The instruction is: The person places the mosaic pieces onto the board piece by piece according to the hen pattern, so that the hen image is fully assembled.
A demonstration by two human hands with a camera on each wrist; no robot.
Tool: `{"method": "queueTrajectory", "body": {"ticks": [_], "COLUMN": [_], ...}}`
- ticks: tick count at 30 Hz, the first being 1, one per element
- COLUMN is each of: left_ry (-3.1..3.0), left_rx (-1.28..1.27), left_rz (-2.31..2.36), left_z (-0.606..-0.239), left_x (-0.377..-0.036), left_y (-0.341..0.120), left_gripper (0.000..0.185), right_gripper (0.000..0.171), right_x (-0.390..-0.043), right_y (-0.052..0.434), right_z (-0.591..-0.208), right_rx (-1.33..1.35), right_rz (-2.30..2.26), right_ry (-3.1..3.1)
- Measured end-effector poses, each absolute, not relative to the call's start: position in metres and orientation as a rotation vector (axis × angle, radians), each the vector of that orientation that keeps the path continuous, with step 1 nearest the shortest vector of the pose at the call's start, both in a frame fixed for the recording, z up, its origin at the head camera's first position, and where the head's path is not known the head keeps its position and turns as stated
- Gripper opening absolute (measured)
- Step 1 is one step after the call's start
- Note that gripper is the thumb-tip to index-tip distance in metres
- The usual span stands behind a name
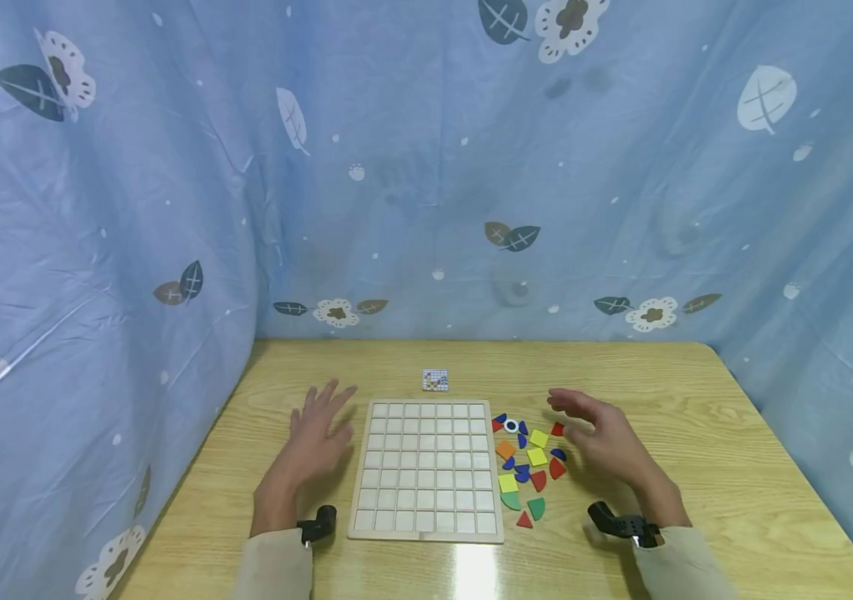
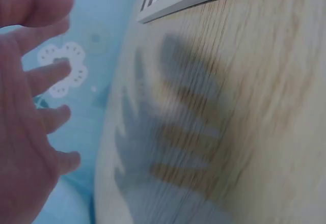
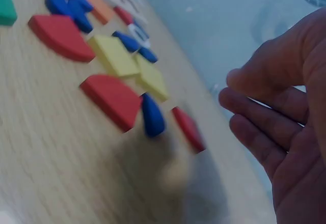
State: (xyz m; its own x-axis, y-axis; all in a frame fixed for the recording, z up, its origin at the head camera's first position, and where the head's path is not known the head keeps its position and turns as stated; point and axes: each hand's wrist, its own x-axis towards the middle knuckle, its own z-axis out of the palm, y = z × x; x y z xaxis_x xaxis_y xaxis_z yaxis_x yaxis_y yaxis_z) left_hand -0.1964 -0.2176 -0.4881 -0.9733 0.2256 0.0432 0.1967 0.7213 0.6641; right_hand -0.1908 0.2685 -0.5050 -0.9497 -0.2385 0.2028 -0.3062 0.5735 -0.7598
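A square wooden grid board (image 1: 426, 536) lies flat on the table with its cells bare. To its left hovers my left hand (image 1: 315, 442), fingers spread and holding nothing; its shadow falls on the wood in the left wrist view. Over the right edge of the scattered pieces is my right hand (image 1: 609, 442), fingers loosely bent, nothing between them. Beneath and beside it lie a red piece (image 3: 188, 130), a blue half-round piece (image 3: 153, 116) and a red quarter-round piece (image 3: 113, 101). Yellow squares (image 1: 537, 457), an orange square (image 1: 505, 450) and green pieces (image 1: 536, 508) lie nearer the board.
A small printed pattern card (image 1: 435, 381) lies behind the board. A white ring piece (image 1: 511, 426) sits by the board's right edge, and a red triangle (image 1: 524, 520) lies nearest the front. A blue patterned curtain (image 1: 426, 208) surrounds the wooden table (image 1: 734, 467) at the back and sides.
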Motion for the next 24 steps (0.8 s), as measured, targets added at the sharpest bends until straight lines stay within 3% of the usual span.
{"method": "queueTrajectory", "body": {"ticks": [15,24], "left_ry": [2.701,2.722], "left_rx": [0.350,0.326], "left_rz": [1.058,1.012], "left_z": [-0.516,-0.510], "left_x": [-0.206,-0.204], "left_y": [-0.217,-0.216], "left_gripper": [0.066,0.065], "right_gripper": [0.055,0.049], "right_x": [-0.185,-0.170], "right_y": [0.275,0.273], "right_z": [-0.525,-0.530], "right_rx": [0.345,0.253], "right_rz": [1.141,1.066], "right_ry": [-2.788,-2.745]}}
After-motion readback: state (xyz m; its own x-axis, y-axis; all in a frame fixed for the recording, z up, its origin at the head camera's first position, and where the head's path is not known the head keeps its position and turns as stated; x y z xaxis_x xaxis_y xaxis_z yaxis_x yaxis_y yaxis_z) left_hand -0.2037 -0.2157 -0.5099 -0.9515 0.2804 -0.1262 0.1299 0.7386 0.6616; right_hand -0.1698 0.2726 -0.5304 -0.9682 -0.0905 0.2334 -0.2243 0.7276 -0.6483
